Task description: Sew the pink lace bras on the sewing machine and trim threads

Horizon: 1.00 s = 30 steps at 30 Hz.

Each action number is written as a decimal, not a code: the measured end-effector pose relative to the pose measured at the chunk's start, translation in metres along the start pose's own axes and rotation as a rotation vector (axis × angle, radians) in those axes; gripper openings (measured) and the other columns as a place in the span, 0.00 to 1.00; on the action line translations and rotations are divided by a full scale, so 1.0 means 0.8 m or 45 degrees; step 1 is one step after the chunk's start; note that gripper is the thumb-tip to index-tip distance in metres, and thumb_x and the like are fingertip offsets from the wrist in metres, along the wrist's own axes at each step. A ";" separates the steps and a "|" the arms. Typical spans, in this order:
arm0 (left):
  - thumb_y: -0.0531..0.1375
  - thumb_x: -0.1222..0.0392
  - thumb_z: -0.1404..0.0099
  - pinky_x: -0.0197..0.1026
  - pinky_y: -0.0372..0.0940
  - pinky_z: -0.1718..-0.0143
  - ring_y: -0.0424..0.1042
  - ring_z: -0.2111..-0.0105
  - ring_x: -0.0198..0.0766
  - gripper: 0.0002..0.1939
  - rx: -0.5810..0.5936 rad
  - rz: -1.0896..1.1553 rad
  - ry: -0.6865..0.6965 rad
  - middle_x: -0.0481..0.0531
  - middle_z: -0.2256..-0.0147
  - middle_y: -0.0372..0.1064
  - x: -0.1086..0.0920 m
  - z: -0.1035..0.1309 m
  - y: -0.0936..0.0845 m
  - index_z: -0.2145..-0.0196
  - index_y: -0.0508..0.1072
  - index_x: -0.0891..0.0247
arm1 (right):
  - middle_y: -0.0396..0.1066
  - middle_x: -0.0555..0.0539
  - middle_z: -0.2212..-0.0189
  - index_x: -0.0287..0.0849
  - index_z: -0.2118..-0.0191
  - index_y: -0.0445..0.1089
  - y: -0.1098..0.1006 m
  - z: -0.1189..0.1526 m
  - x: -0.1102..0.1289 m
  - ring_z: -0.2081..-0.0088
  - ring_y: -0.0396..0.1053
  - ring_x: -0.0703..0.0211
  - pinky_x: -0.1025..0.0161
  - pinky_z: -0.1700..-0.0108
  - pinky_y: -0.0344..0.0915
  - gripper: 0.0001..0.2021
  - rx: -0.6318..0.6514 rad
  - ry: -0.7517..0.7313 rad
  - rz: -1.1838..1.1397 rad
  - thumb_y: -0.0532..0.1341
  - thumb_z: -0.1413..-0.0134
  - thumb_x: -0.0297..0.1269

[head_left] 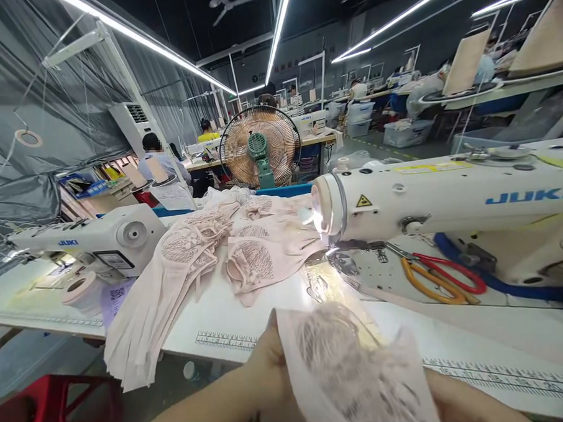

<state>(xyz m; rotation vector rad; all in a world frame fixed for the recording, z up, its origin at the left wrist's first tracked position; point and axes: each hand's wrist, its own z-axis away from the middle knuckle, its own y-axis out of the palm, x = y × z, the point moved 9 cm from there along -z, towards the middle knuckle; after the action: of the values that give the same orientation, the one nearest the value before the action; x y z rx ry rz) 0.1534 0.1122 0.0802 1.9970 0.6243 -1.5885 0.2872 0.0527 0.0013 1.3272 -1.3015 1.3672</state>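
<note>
A pale pink lace bra piece (329,358), slightly blurred, is held up close to me over the table's front edge. My left hand (272,361) grips its left side, thumb near the top edge, with the other fingers behind the cloth. At the lower right, my right hand (441,390) is mostly covered by the fabric, which stands raised on that side too; its fingers are hidden. Beyond them, the lit needle area of a white sewing machine (430,195) sits above the table. More pink lace pieces (260,261) lie left of the needle.
A bundle of pink pieces (159,297) hangs over the front edge. Orange-and-red-handled scissors (445,278) rest beside the machine. A second sewing machine (100,240) stands left, near a white tape roll (82,291). Behind are a fan (260,146) and co-workers; a red stool (61,407) stands below.
</note>
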 end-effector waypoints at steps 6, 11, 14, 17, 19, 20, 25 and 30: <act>0.55 0.71 0.43 0.52 0.63 0.45 0.66 0.46 0.48 0.27 0.196 -0.822 0.065 0.56 0.47 0.68 -0.003 -0.004 -0.024 0.45 0.69 0.58 | 0.62 0.53 0.82 0.42 0.70 0.67 -0.012 -0.018 -0.003 0.81 0.58 0.65 0.64 0.73 0.59 0.21 -0.072 0.359 0.046 0.55 0.46 0.57; 0.55 0.67 0.41 0.66 0.58 0.45 0.64 0.48 0.54 0.13 0.098 -1.684 0.242 0.60 0.55 0.70 -0.004 0.006 -0.069 0.59 0.73 0.62 | 0.66 0.49 0.76 0.45 0.74 0.63 -0.055 -0.071 0.030 0.71 0.64 0.55 0.60 0.68 0.61 0.15 -0.320 0.207 0.442 0.51 0.46 0.49; 0.54 0.62 0.38 0.54 0.68 0.57 0.70 0.61 0.46 0.07 -0.221 -1.697 0.213 0.59 0.64 0.68 -0.003 0.001 -0.118 0.66 0.71 0.65 | 0.61 0.51 0.80 0.45 0.78 0.56 -0.058 -0.106 0.039 0.74 0.60 0.57 0.61 0.71 0.57 0.13 -0.317 0.202 0.510 0.52 0.48 0.46; 0.60 0.62 0.45 0.46 0.69 0.64 0.70 0.65 0.43 0.17 -0.352 -1.623 0.030 0.59 0.62 0.68 0.012 -0.016 -0.156 0.56 0.69 0.66 | 0.60 0.52 0.79 0.45 0.79 0.56 -0.049 -0.136 0.044 0.72 0.59 0.58 0.61 0.69 0.57 0.13 -0.232 0.187 0.476 0.55 0.51 0.44; 0.59 0.65 0.46 0.44 0.68 0.65 0.71 0.67 0.41 0.19 -0.245 -1.565 -0.092 0.55 0.63 0.71 0.028 -0.029 -0.162 0.54 0.71 0.63 | 0.61 0.52 0.78 0.44 0.77 0.60 -0.044 -0.146 0.044 0.71 0.59 0.59 0.61 0.68 0.57 0.12 -0.173 0.196 0.442 0.57 0.51 0.46; 0.57 0.67 0.45 0.43 0.68 0.65 0.71 0.67 0.40 0.17 -0.220 -1.523 -0.095 0.53 0.65 0.71 0.029 -0.032 -0.163 0.57 0.72 0.61 | 0.60 0.52 0.77 0.44 0.75 0.63 -0.042 -0.148 0.042 0.71 0.59 0.59 0.61 0.68 0.57 0.13 -0.142 0.210 0.421 0.58 0.51 0.48; 0.55 0.68 0.44 0.42 0.67 0.60 0.72 0.63 0.40 0.13 -0.568 -1.256 0.305 0.53 0.65 0.72 -0.025 -0.016 -0.178 0.62 0.76 0.61 | 0.61 0.53 0.76 0.38 0.49 0.64 -0.024 -0.133 0.026 0.72 0.62 0.60 0.63 0.70 0.60 0.34 0.127 0.322 0.250 0.63 0.58 0.57; 0.60 0.62 0.42 0.44 0.65 0.54 0.70 0.59 0.40 0.10 -1.006 -1.001 0.481 0.52 0.63 0.70 -0.059 0.018 -0.213 0.61 0.77 0.59 | 0.68 0.48 0.71 0.37 0.52 0.67 -0.012 -0.119 0.019 0.69 0.67 0.60 0.62 0.67 0.63 0.28 0.280 0.345 0.393 0.55 0.50 0.57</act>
<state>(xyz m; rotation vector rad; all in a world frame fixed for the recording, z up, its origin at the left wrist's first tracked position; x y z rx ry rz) 0.0243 0.2317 0.1059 1.4754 2.0022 -1.0031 0.2801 0.1459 0.0259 1.0603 -1.2299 1.8788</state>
